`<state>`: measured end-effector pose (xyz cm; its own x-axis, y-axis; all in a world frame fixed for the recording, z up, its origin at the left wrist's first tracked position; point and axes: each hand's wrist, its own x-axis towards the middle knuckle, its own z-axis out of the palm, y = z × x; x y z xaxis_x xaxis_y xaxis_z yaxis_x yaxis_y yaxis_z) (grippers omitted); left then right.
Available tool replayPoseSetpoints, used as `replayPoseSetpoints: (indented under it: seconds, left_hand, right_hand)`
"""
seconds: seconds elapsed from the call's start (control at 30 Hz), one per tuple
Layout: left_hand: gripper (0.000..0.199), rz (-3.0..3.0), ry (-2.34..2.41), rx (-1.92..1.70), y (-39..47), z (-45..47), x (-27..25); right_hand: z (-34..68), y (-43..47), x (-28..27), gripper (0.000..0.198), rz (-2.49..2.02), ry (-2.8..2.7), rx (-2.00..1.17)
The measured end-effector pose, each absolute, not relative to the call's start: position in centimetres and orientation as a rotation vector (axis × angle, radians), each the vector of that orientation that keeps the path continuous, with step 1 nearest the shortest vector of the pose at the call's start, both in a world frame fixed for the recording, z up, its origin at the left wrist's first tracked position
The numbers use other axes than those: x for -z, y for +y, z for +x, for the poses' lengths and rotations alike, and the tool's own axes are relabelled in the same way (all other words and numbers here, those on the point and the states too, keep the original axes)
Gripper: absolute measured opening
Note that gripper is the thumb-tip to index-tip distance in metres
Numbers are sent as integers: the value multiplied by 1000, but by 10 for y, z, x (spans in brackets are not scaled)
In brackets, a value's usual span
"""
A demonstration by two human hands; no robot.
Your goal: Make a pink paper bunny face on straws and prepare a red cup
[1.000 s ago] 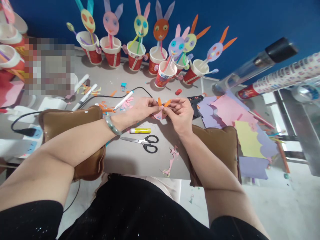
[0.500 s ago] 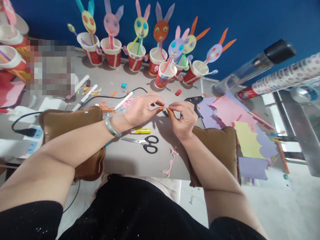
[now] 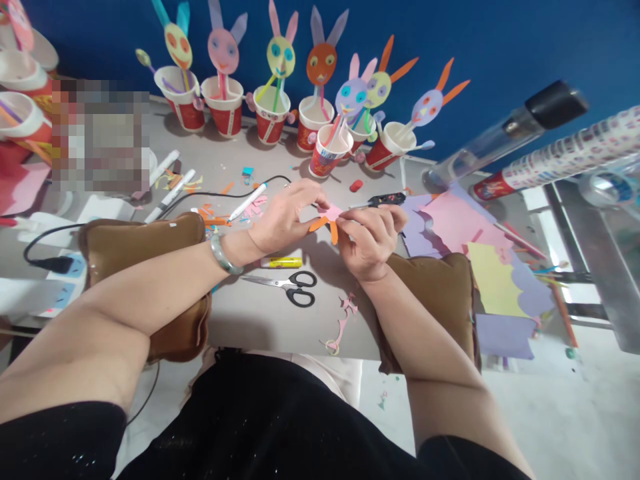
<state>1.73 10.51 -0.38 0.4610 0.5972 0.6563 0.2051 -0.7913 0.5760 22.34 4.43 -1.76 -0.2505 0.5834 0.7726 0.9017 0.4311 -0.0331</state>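
Paper cutout (image 3: 329, 212), pink with two orange ears (image 3: 334, 232) pointing toward the person, sits between both hands above the tabletop (image 3: 260, 320). Thumb and forefinger of the left hand (image 3: 286, 215) close on its left side; the right hand (image 3: 371, 241) pinches its right edge, other fingers curled. Both wrists angle inward, a bangle (image 3: 225, 255) around the left one. Just below lie a yellow glue stick (image 3: 285, 263), its label too small to read, and black-handled scissors (image 3: 300, 298). A black tool (image 3: 387, 199) shows partly behind the right hand. Beyond, red-and-white paper cups (image 3: 271, 125) hold straws topped with eared paper faces (image 3: 223, 51); the front cup (image 3: 327, 160) bears blue lettering, not fully legible. A clear tube (image 3: 480, 147) with a black cap and a stack of printed cups (image 3: 570, 157) lie at far right.
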Motion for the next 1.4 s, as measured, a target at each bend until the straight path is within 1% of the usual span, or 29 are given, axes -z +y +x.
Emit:
replayPoseSetpoints:
  seconds: [0.1,0.17,0.23,0.33,0.43,0.53,0.9,1.0,1.1,1.23,1.4]
  left_hand:
    - [19,2242,644,-1255,104,18,2]
    - [16,2149,644,-1228,103,19,0]
    - [13,1987,702,-1132,102,20,-3]
    - [13,1671,789,-882,100,20,-8]
    - [21,1531,834,-741,99,20,-12]
    - [30,1527,905,-696,99,20,-15]
    - [24,1455,924,-586,97,23,-15]
    - [26,1422,932,-598,96,24,-15]
    - [28,1412,926,-617,94,25,-16]
    - [25,1413,906,-616,94,24,-17]
    - [22,1426,885,-596,96,23,-18]
  right_hand:
    - [221,45,15,18,-1218,-1918,478]
    - [219,45,12,18,-1201,-1891,376]
    - [216,45,10,19,-1232,-1862,209]
    - [212,43,6,20,-1306,-1790,-107]
    - [210,43,2,24,-1336,-1694,-379]
    - [210,45,0,29,-1335,-1626,-542]
    - [205,45,-2,23,-1361,-1469,-842]
    - [204,45,0,22,-1372,-1424,-879]
    - [204,45,0,25,-1356,-1409,-919]
    - [203,44,-2,29,-1365,-1406,-962]
    - [202,43,-3,28,-1380,-1422,-959]
